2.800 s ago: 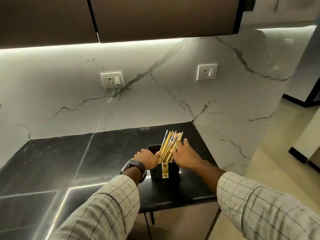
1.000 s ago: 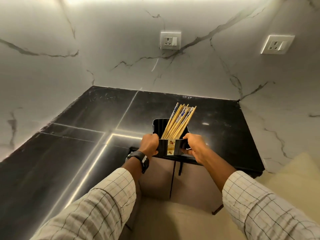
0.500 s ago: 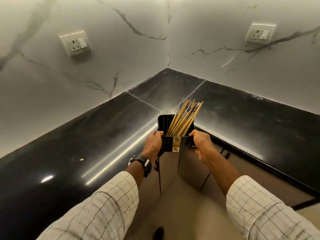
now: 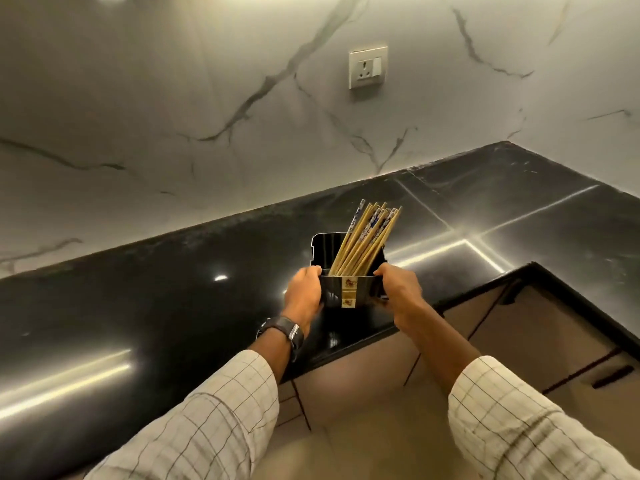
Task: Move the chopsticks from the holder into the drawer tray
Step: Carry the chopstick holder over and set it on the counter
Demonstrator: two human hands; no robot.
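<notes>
A black rectangular holder (image 4: 334, 292) with a small paper label on its front is held between both hands over the near edge of the black countertop (image 4: 138, 306). Several wooden chopsticks (image 4: 363, 242), some with blue-patterned tops, stand in it, leaning up and to the right. My left hand (image 4: 303, 294) grips the holder's left side. My right hand (image 4: 398, 291) grips its right side. Whether the holder touches the counter cannot be told. No drawer tray is in view.
The glossy counter runs in an L along marble walls, with a wall socket (image 4: 367, 67) above it. Brown cabinet fronts (image 4: 519, 327) with dark handles sit under the counter at right. Beige floor lies below.
I lifted the holder from the far counter section and carried it leftward round the corner. The view has swung left. Both hands keep their grip on it.
</notes>
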